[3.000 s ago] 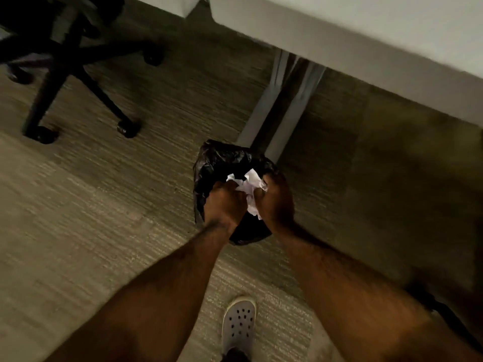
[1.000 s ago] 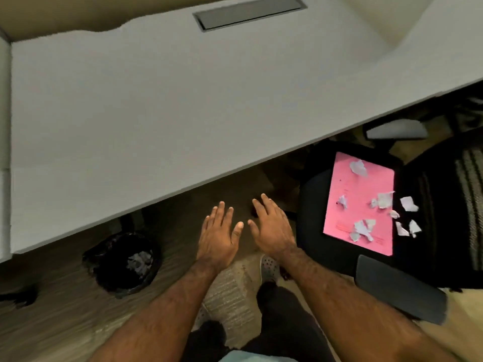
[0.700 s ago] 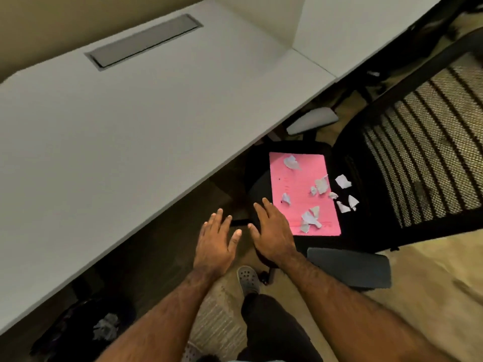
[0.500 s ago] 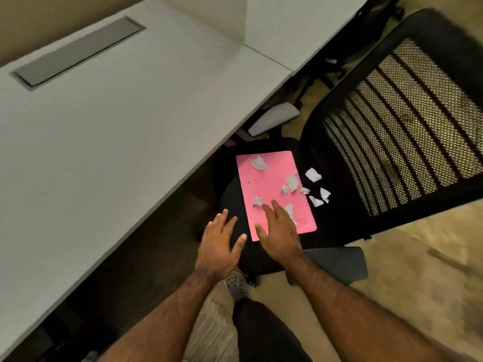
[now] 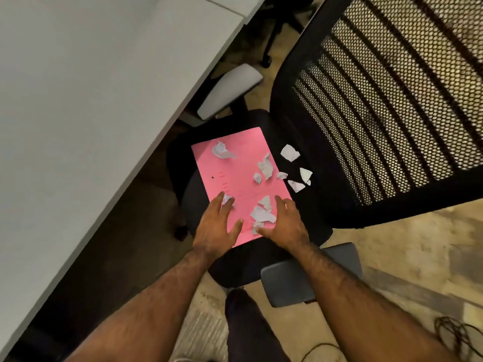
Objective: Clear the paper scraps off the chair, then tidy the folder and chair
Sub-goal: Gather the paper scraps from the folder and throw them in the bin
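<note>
A pink folder (image 5: 239,176) lies on the black seat of an office chair (image 5: 308,210). Several white paper scraps (image 5: 265,167) are scattered over the folder, and more scraps (image 5: 290,152) lie on the bare seat to its right. My left hand (image 5: 215,228) is spread flat over the folder's near left corner, fingertips touching one small scrap (image 5: 226,198). My right hand (image 5: 285,223) is spread open over the near right corner, beside a cluster of scraps (image 5: 262,214). Neither hand holds anything.
A white desk (image 5: 91,95) fills the left side, its edge overhanging the chair's far armrest (image 5: 230,91). The mesh backrest (image 5: 386,100) rises at the right. A grey armrest (image 5: 308,275) sits under my right forearm. Cables (image 5: 454,333) lie on the floor at bottom right.
After dropping scraps into the black bin bag, I turned to the chair. Both empty hands moved forward and spread apart over the near end of the folder.
</note>
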`<state>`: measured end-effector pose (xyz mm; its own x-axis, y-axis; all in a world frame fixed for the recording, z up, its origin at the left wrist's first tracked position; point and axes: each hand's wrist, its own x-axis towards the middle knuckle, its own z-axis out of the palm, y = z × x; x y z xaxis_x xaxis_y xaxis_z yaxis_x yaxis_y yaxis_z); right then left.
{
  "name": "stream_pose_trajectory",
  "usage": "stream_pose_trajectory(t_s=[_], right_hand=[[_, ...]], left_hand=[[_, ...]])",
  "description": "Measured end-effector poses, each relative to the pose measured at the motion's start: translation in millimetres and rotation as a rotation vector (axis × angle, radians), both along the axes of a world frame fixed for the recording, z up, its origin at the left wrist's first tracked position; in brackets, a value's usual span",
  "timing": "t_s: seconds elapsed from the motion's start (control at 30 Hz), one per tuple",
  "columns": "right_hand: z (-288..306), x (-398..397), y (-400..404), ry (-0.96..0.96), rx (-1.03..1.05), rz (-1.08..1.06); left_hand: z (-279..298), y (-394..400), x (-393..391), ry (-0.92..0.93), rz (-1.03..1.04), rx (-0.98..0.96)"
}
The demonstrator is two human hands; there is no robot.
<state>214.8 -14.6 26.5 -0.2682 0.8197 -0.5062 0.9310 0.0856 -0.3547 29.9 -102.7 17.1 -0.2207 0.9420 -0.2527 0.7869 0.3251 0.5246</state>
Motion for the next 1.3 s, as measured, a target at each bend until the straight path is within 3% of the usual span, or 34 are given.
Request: stream_pose_trajectory(t_s=[0.27,0.43,0.67,0.8,1.0,1.1,1.3], right_hand=[[-55.6,-6.6,22.5,-0.076,-0.049,0.207],[-78.3,-9.4,24.9,0.05,-0.058,0.176],[-80.9,-20.5,29.2,0.068,0.021,0.258],[-72.8,-23.1,40.0,0.079,0.041,0.246],[-57.5,-20.2,58.8,0.28,0.307,0.074],[-57.2,-21.4,75.4,0.317,0.383,0.005],[-71.1,-30.2,105.7,0.212,0.382,-0.001]], left_hand=[[-50.3,48.3,-5.5,0.097,-0.1,-0.193],[-67.5,64.5,-4.3,0.169,-0.161,-0.099],[-73.1,72.5,-5.6,0.047,-0.259,0.046],[-65.3,96.4,-16.7,-0.046,-0.019,0.183],[-51.5,137.5,-44.3,0.008,0.087,0.364],[-52.4,158.2,-55.9,0.081,0.019,0.313],[-70.8,180.0,-60.5,0.159,-0.139,0.121]])
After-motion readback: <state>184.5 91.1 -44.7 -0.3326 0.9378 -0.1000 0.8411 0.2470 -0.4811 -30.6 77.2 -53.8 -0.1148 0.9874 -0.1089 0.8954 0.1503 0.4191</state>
